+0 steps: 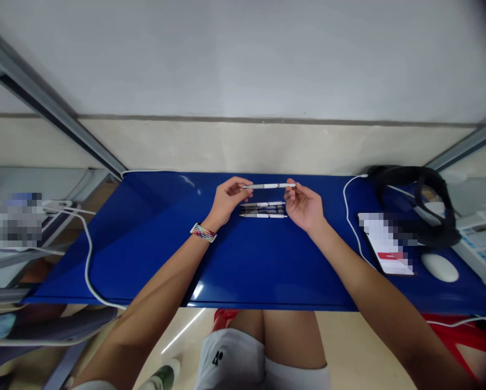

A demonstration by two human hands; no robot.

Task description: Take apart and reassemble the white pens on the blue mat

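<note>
Both hands, left hand (228,196) and right hand (303,205), pinched one pen (269,186) by its ends above the counter (243,260); a loose grip could have dropped it onto the pens (263,210) beneath.

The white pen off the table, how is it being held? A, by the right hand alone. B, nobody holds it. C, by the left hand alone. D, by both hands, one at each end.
D: the left hand pinches one end of the white pen and the right hand the other, above the pens on the table.
</note>
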